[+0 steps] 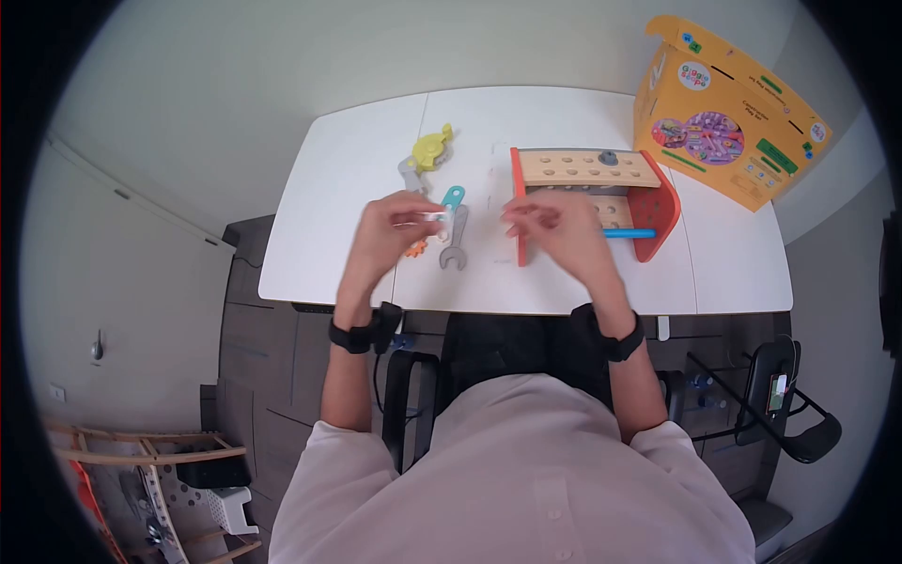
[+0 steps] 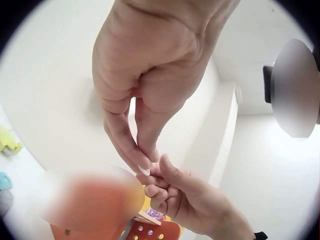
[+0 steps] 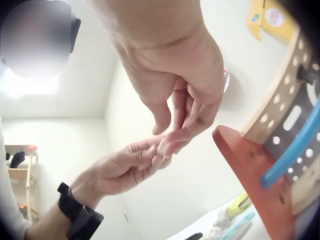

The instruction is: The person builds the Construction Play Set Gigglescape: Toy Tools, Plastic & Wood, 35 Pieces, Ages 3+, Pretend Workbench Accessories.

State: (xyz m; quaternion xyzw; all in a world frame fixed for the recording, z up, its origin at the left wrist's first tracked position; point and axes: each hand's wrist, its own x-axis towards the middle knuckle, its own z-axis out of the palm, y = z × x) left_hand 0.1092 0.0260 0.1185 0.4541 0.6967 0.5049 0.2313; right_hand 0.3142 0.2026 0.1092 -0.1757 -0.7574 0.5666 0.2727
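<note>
My left hand (image 1: 383, 235) is raised over the table, pinching a small white piece (image 1: 436, 216) between thumb and fingertips. In the right wrist view this white piece (image 3: 162, 146) shows at the fingertips of both hands; its kind is too blurred to name. My right hand (image 1: 564, 230) hovers in front of the toy workbench (image 1: 583, 169), fingers bent loosely and thumb apart from them. Below the left hand lie a grey toy wrench (image 1: 457, 240), a teal strip with holes (image 1: 454, 196) and an orange gear (image 1: 416, 250), partly hidden.
Farther back lies a yellow-green toy piece (image 1: 432, 148) beside a grey part (image 1: 410, 175). The workbench has red sides, a grey bolt (image 1: 609, 158) on top and a blue rod (image 1: 629, 233) low in front. A large yellow box (image 1: 723, 113) stands at the back right.
</note>
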